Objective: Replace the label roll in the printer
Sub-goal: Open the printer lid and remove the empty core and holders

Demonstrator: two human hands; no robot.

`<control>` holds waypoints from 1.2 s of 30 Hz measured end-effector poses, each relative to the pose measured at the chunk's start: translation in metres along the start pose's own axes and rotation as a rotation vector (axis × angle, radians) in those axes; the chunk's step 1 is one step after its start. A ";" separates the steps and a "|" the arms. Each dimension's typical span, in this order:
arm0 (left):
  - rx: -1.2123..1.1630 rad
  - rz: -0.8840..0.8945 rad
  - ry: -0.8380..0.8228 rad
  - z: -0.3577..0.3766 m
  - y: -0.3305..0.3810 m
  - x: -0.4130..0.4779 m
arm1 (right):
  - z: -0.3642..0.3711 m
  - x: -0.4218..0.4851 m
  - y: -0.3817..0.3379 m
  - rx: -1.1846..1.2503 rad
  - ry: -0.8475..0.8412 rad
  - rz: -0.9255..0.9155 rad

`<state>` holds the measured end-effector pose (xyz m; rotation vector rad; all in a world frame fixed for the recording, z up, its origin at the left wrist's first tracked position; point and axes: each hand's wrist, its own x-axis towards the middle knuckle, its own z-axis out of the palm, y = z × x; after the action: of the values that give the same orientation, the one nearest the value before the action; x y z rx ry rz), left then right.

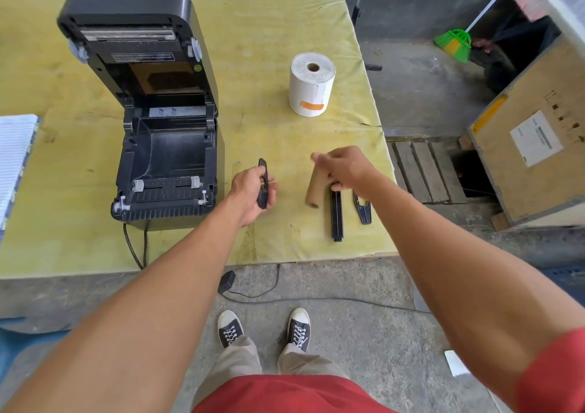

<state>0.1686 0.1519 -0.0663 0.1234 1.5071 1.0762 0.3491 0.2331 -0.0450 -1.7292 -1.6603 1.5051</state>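
The big black plastic printer (164, 146) sits open and empty at nine o'clock, and the fat white paper label roll (311, 84) stands at twelve. The right hand (345, 167) grips the brown cardboard tube (314, 189); the left hand (253, 191) grips a flat black plastic roll guide (262, 184). The tube could knock the black bar (337, 213) off the table's near edge.

Even, soft daylight, faint shadows; wide-angle lens bows the frame's edges, and the right hand (343, 167) blurs slightly.

Your yellow-covered table (278, 16) carries the open printer (152, 121), label roll (311, 84) near its right edge, black spindle (337, 214) by the front edge.
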 end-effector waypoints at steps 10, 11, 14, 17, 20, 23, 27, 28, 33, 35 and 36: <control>0.323 0.098 0.204 -0.010 -0.019 0.009 | 0.042 -0.011 0.016 -0.389 -0.090 0.009; 0.341 0.097 0.198 -0.010 -0.020 0.008 | 0.044 -0.011 0.017 -0.386 -0.079 0.008; 0.418 0.107 0.143 -0.013 -0.027 0.004 | 0.045 -0.012 0.017 -0.395 -0.069 -0.005; 0.718 0.208 0.186 -0.021 -0.038 0.003 | 0.044 -0.012 0.018 -0.398 -0.062 -0.010; 1.074 0.340 0.294 -0.024 -0.046 -0.005 | 0.044 -0.013 0.019 -0.407 -0.065 -0.019; 1.082 0.379 0.311 -0.023 -0.049 -0.007 | 0.043 -0.014 0.019 -0.416 -0.069 -0.030; 1.082 0.411 0.286 -0.022 -0.050 -0.007 | 0.044 -0.012 0.020 -0.425 -0.079 -0.022; 1.078 0.421 0.284 -0.022 -0.050 -0.008 | 0.044 -0.012 0.020 -0.430 -0.073 -0.017; 1.091 0.445 0.244 -0.024 -0.037 -0.010 | 0.037 -0.013 0.014 -0.459 -0.016 -0.031; 1.099 0.474 0.230 -0.025 -0.024 -0.012 | 0.031 -0.014 0.008 -0.453 0.020 -0.015; 1.097 0.498 0.227 -0.025 -0.016 -0.012 | 0.028 -0.014 0.004 -0.455 0.038 -0.011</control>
<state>0.1596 0.1215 -0.0719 1.2157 2.1976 0.5103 0.3320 0.2085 -0.0532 -1.9422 -2.1088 1.1384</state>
